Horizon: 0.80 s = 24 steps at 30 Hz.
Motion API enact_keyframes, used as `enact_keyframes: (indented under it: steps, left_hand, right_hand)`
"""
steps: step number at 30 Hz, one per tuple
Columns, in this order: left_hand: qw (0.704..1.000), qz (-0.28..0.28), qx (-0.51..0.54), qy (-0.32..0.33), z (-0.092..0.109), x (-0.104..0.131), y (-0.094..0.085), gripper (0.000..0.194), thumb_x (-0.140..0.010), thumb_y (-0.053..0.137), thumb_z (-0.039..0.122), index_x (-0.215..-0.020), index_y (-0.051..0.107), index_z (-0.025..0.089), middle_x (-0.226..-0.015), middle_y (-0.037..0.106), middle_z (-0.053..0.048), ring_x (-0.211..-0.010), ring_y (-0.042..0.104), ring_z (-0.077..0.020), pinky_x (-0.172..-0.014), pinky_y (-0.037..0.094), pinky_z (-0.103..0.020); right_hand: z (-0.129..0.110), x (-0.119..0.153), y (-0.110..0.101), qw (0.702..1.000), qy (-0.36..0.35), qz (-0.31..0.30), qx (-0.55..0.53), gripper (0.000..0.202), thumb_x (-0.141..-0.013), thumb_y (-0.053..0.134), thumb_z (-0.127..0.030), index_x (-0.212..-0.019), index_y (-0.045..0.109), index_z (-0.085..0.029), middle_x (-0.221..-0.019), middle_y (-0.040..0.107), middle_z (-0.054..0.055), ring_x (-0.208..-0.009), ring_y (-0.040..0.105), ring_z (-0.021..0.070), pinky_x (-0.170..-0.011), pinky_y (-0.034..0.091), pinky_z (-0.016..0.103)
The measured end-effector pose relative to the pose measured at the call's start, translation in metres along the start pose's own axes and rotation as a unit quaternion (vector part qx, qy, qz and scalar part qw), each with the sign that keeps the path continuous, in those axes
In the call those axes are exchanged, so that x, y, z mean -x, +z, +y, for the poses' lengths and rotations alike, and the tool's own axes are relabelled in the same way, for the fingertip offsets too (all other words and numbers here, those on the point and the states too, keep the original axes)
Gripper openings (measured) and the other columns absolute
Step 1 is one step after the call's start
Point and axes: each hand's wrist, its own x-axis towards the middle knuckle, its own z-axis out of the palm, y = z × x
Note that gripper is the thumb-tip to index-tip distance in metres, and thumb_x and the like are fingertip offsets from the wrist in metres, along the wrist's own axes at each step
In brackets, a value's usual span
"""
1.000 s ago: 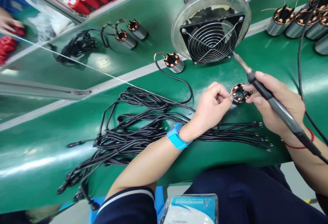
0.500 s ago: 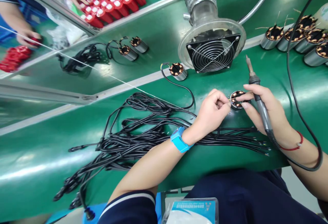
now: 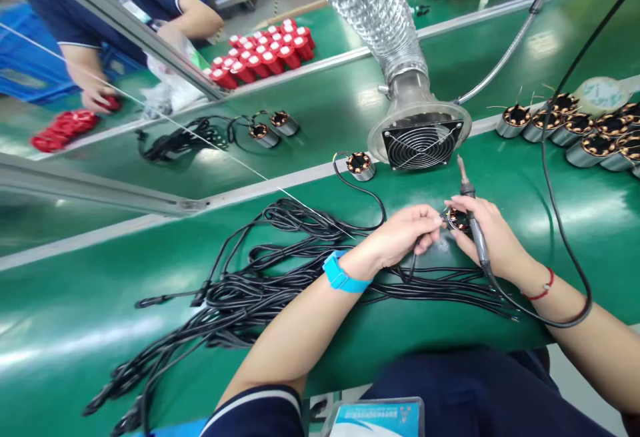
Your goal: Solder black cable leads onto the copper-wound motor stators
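A motor stator [image 3: 458,219] with copper windings in a metal shell stands on the green bench, partly covered by my fingers. My left hand [image 3: 413,231] is closed in a pinch at its left edge, holding the end of a black cable [image 3: 413,267] whose thin wires reach the windings. My right hand [image 3: 487,233] grips a soldering iron [image 3: 479,233], its tip pointing up and away from the stator. Fingers of that same hand also rest around the stator's right side. Many black cables [image 3: 280,290] lie bundled under and left of my left wrist.
A fume extractor fan [image 3: 423,145] on a foil duct [image 3: 380,23] hangs beyond my hands. Another wired stator [image 3: 361,166] stands left of it, and several stators [image 3: 593,147] at the right. The iron's cord [image 3: 553,190] loops by my right arm. A co-worker handles red parts [image 3: 265,57] across the divider.
The view has shifted, showing more of the far side. My left hand has drawn a black cable to the stator, and my right fingers have moved from its middle to around its side.
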Motion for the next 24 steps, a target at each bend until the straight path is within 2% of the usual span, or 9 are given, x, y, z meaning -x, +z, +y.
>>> enact_keyframes:
  steps: [2,4,8,11,14,17,20,24]
  left_hand:
    - [0.999,0.048,-0.001,-0.001,0.0008,0.0003,0.0014,0.016,-0.084,0.056,0.023,-0.072,0.053,0.012,-0.054,0.048,0.005,-0.039,0.032,-0.0005,-0.039,0.017,-0.014]
    - [0.997,0.078,-0.023,0.003,0.0,0.0,0.0024,0.016,-0.08,0.058,0.022,-0.068,0.053,0.013,-0.053,0.044,0.006,-0.04,0.028,-0.0005,-0.041,0.013,-0.015]
    - [0.993,0.105,-0.055,0.026,-0.0023,-0.0019,0.0028,0.016,-0.068,0.064,0.022,-0.061,0.052,0.013,-0.052,0.04,0.007,-0.044,0.028,-0.0014,-0.043,0.013,-0.017]
    - [0.991,0.12,-0.062,0.018,-0.0029,-0.005,0.0037,0.016,-0.065,0.067,0.022,-0.06,0.055,0.013,-0.049,0.04,0.008,-0.044,0.025,-0.0018,-0.045,0.013,-0.019]
    - [0.99,0.122,-0.074,0.0,-0.0032,-0.0082,0.0054,0.013,-0.067,0.067,0.021,-0.063,0.059,0.012,-0.047,0.04,0.009,-0.043,0.022,-0.0019,-0.046,0.014,-0.021]
    - [0.99,0.112,-0.089,-0.015,-0.0037,-0.0094,0.0053,0.013,-0.072,0.066,0.024,-0.07,0.061,0.012,-0.045,0.035,0.01,-0.042,0.018,-0.0024,-0.046,0.011,-0.022]
    - [0.992,0.087,-0.09,-0.02,-0.0038,-0.0086,0.002,0.019,-0.073,0.065,0.031,-0.07,0.056,0.014,-0.047,0.03,0.011,-0.042,0.016,-0.0028,-0.045,0.007,-0.022]
    - [0.992,0.065,-0.107,-0.015,-0.0029,-0.0068,-0.0028,0.017,-0.067,0.064,0.026,-0.066,0.051,0.016,-0.052,0.034,0.009,-0.044,0.023,-0.0029,-0.046,0.01,-0.021]
  right_hand:
    - [-0.0019,-0.0004,0.0003,1.0,-0.001,0.018,0.013,0.041,-0.083,0.056,-0.02,-0.122,0.046,-0.022,-0.106,0.067,0.009,-0.099,0.06,0.0264,-0.087,0.049,0.046]
    - [-0.0044,0.0002,-0.0005,1.0,-0.007,0.026,0.01,0.041,-0.081,0.056,-0.018,-0.121,0.046,-0.022,-0.1,0.068,0.007,-0.094,0.06,0.0255,-0.083,0.049,0.044]
    - [-0.007,0.002,-0.0039,0.999,-0.031,0.011,0.0,0.047,-0.082,0.057,-0.019,-0.126,0.042,-0.021,-0.106,0.069,0.007,-0.098,0.06,0.0251,-0.087,0.047,0.044]
    - [-0.0071,0.0023,-0.0068,0.999,-0.038,0.012,-0.014,0.047,-0.085,0.057,-0.021,-0.13,0.04,-0.021,-0.111,0.069,0.008,-0.103,0.06,0.0251,-0.09,0.046,0.044]
    - [-0.0079,0.0025,-0.0081,0.999,-0.039,0.019,-0.02,0.048,-0.086,0.056,-0.022,-0.131,0.039,-0.022,-0.112,0.069,0.007,-0.102,0.06,0.0251,-0.089,0.046,0.044]
    - [-0.009,0.0032,-0.0074,0.999,-0.047,0.02,-0.018,0.048,-0.085,0.056,-0.021,-0.131,0.039,-0.022,-0.112,0.069,0.008,-0.1,0.06,0.0249,-0.087,0.047,0.044]
    - [-0.0089,0.0037,-0.0067,0.999,-0.044,0.022,-0.017,0.048,-0.086,0.056,-0.021,-0.13,0.039,-0.021,-0.114,0.068,0.009,-0.101,0.059,0.025,-0.087,0.047,0.044]
    - [-0.0078,0.0033,-0.0074,0.999,-0.035,0.026,-0.018,0.049,-0.086,0.056,-0.02,-0.131,0.038,-0.023,-0.116,0.067,0.009,-0.103,0.06,0.0251,-0.087,0.048,0.044]
